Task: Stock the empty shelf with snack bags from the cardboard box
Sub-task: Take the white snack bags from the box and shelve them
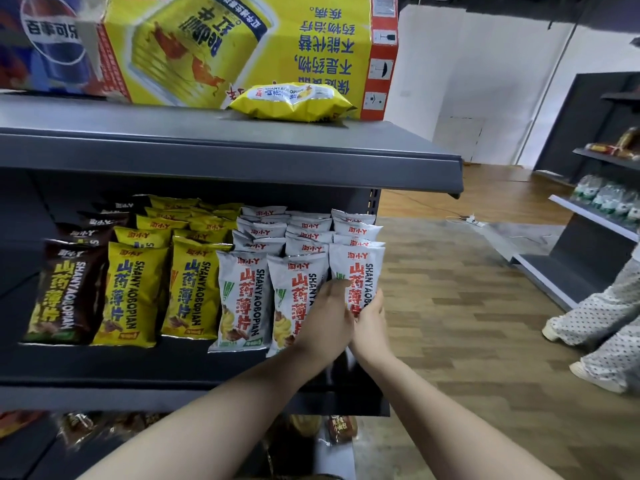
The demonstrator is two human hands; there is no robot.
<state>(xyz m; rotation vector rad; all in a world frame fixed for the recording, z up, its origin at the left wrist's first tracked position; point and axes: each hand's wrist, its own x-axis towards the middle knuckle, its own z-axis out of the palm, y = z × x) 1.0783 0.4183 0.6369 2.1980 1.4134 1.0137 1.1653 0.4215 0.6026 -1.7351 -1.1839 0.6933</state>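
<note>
A dark grey shelf [173,368] carries upright rows of snack bags: brown ones [65,289] at the left, yellow ones [133,289] in the middle, white ones [242,296] at the right. Both hands meet at the rightmost front white bag [360,271]. My left hand [329,317] presses flat on its left side, partly covering the neighbouring white bag. My right hand [370,323] wraps the bag's lower right edge. One yellow bag [291,100] lies flat on the shelf above. No cardboard box with snack bags shows.
Yellow [242,46] and blue [48,39] drink cartons stand on the top shelf. Packaged goods [341,427] fill the shelf below. Another shelving unit [595,209] stands at the right. A person in dotted trousers [602,327] stands on the wooden floor there.
</note>
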